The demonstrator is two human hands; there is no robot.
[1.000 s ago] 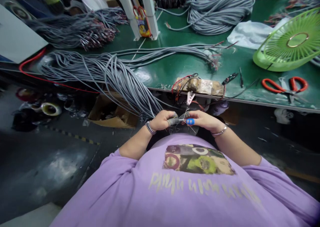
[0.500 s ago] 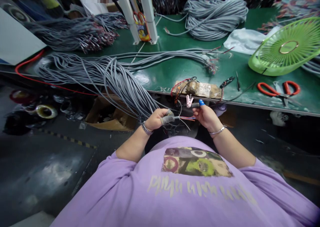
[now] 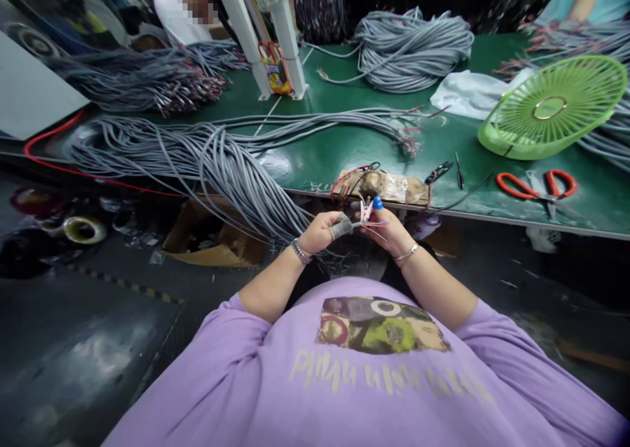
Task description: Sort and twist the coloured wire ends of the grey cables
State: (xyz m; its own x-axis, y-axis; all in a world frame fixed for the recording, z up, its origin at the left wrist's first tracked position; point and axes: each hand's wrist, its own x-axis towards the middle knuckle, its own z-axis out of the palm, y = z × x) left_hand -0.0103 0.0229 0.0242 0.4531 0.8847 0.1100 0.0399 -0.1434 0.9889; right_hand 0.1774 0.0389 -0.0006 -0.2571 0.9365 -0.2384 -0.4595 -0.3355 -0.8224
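Two hands at the split end of a grey cable

Nearest to me spreads the lavender shirt (image 3: 295, 394), a printed panel on its chest. Beyond it my left hand (image 3: 319, 233), a metal band at the wrist, has its grip closed around the grey cable (image 3: 357, 224) just behind the split end; grey wrappings (image 3: 341, 228) cover its fingertips. The end lies between my hands, in front of the desk edge, and its thin coloured wires (image 3: 378, 224) fan toward my right hand (image 3: 395, 234). That hand is curled close behind the wires, its thumb in a blue cap (image 3: 377, 202) just beside a pink clip (image 3: 365, 211); whether its grip is pressed on the clip or on a wire, I cannot tell.

An open cardboard box (image 3: 236, 248) stands below the desk (image 3: 315, 161). Along the near margin I note a wooden block (image 3: 413, 190) and, to its right, dark pliers (image 3: 439, 171), a pointed tool (image 3: 459, 171) and orange-handled scissors (image 3: 548, 196). A hank of cable (image 3: 236, 171) hangs over the edge at left. Farther back come a green fan (image 3: 551, 109), a white plastic bag (image 3: 465, 94) and a coil of cable (image 3: 413, 53). Farthest, a person in white (image 3: 177, 15) appears at upper left.
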